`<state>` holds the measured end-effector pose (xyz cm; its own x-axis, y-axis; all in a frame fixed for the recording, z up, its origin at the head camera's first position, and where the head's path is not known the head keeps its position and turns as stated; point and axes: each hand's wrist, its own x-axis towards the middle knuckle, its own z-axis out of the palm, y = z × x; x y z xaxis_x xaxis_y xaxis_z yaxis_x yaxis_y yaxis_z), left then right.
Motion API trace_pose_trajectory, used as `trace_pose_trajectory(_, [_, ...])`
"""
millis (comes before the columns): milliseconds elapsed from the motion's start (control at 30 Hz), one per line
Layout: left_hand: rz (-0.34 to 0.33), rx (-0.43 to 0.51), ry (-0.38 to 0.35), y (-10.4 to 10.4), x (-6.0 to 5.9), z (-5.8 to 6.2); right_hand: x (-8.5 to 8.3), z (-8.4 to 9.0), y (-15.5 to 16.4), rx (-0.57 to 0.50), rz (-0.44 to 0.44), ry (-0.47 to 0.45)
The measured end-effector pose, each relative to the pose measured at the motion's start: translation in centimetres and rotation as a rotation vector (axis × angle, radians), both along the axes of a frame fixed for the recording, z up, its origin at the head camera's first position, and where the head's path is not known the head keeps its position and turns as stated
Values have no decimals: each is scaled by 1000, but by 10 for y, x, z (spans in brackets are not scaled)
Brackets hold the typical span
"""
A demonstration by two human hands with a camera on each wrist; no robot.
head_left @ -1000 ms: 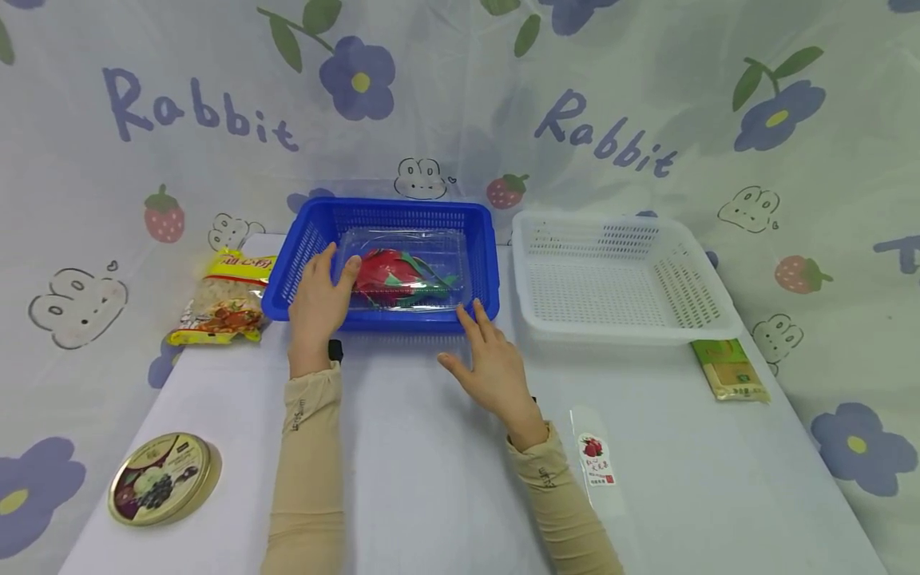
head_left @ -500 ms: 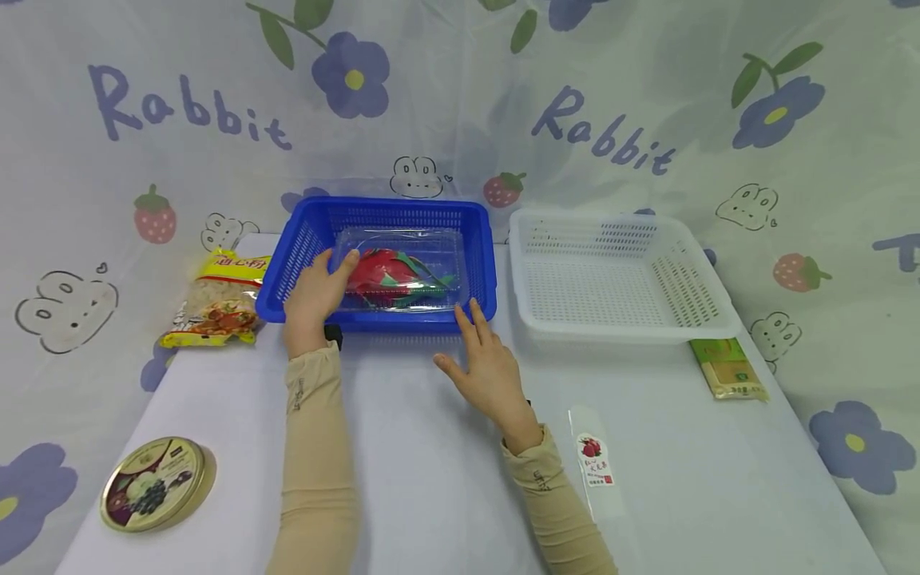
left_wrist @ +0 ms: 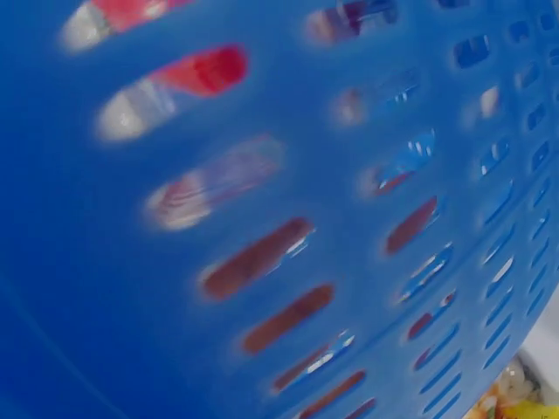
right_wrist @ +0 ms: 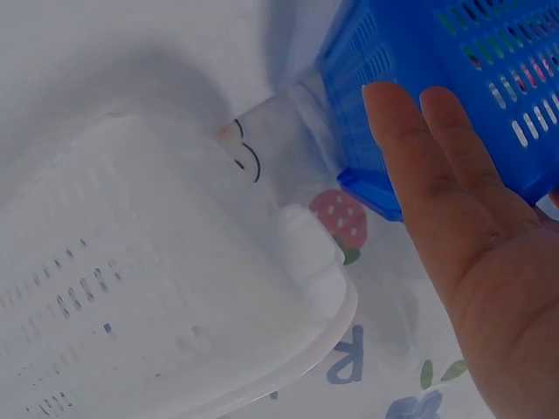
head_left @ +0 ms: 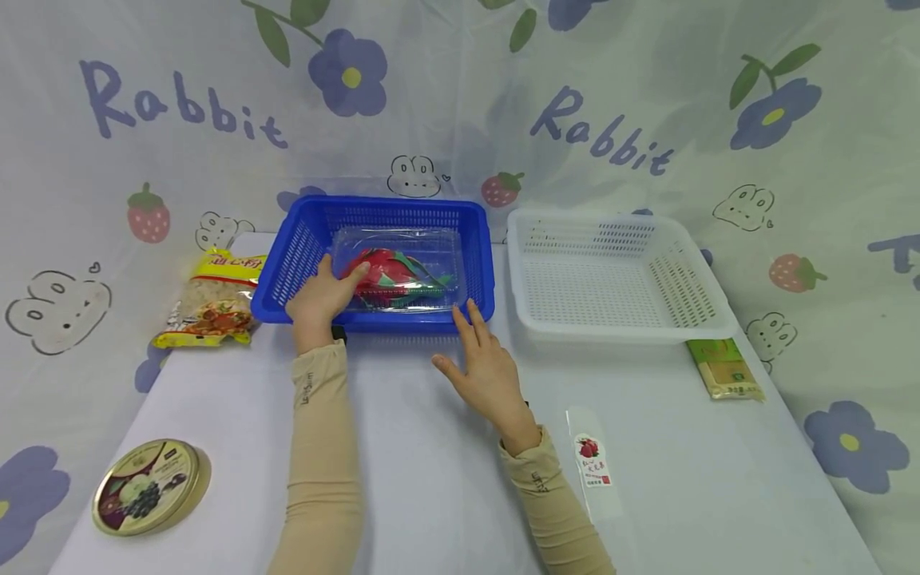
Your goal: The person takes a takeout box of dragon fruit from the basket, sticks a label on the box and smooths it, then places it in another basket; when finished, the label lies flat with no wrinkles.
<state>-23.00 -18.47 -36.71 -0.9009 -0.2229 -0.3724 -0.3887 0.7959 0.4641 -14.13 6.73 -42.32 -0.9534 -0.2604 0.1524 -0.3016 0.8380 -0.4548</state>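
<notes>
Clear box [head_left: 402, 267] sits in left basket [head_left: 287, 271]; second basket [head_left: 707, 319] right; noodle packet [head_left: 212, 299] left; tin [head_left: 147, 485] front-left

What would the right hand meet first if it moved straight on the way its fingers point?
Probably the near wall of the blue basket: the right hand lies open just before it, fingers pointing at it, seemingly close to touching.
</notes>
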Motion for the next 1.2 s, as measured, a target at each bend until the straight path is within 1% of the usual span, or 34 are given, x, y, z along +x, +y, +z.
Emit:
trace_pose_trajectory(167, [-3,-61,32,2,1,-6,1,-1,-1,2,3,-1])
trace_pose_trajectory(267, [0,-68,36,2,1,-7,0,-2,-1,1,2,-2])
trace_pose_trajectory(367, [16,-34,32,1,0,-7,-1,-3,-1,-7,0,0])
trace_pose_trajectory(500, [38,57,12,-1,0,-2,-2,-5,-2,-16,1,13])
trace_pose_trajectory(567, [35,89,-9,-1,0,2,-2,-6,-2,-15,1,15])
trace_pose_trajectory(633, [17,117,-35,-2,1,7,-2,-6,-1,-8,1,24])
trace_pose_trajectory(800, [-68,207,-108,-6,-1,20,-3,-6,0,6,-2,35])
trace_pose_trajectory(867, [-99,220,-144,-8,-2,26,-3,-5,1,4,-3,36])
trace_pose_trajectory(1033, [-136,192,-228,-11,-8,36,-3,-3,1,-16,-6,24])
trace_pose_trajectory(1200, [-155,125,-275,-15,-12,39,-2,-4,-1,-24,3,12])
